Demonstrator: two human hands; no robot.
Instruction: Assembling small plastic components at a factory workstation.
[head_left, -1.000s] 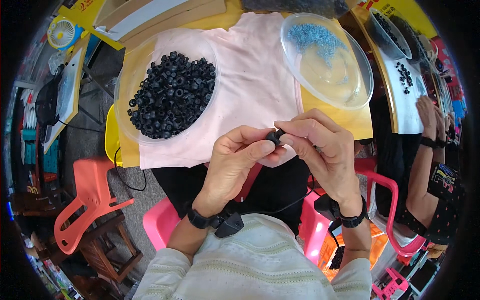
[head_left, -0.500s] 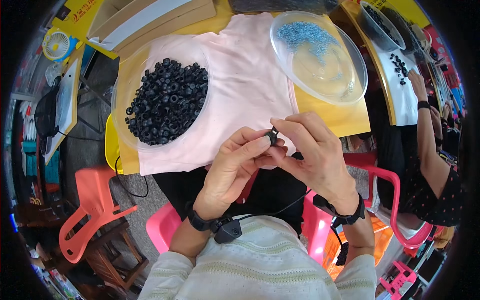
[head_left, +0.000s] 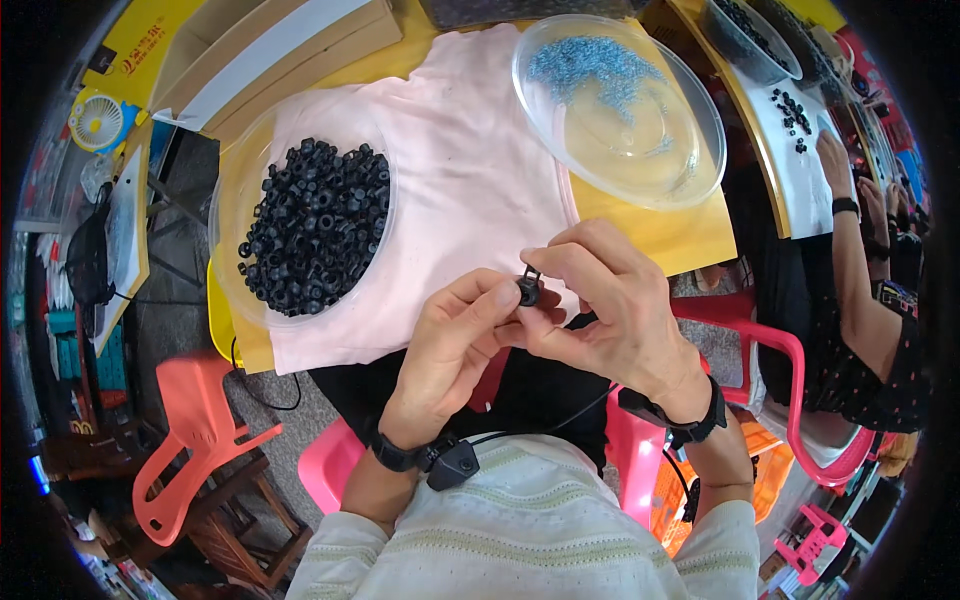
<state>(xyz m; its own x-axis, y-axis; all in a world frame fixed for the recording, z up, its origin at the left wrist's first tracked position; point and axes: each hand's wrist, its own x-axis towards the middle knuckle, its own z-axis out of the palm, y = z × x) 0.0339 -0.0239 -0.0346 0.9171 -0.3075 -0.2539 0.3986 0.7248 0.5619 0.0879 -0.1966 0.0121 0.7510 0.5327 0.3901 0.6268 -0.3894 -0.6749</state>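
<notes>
Small black ring part (head_left: 527, 291) pinched between left hand (head_left: 452, 340) and right hand (head_left: 610, 305), both grasping it, just below pink cloth (head_left: 470, 180).

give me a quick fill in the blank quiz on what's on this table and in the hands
1. Both hands, the left hand and the right hand, pinch one small ____ ring-shaped part.
2. The heap of black ring parts lies in a clear round dish to the person's ____.
3. The clear plastic bowl on the right holds tiny ____ pieces.
4. Under both containers lies a pale ____ cloth.

Missing words: black; left; blue; pink
</notes>
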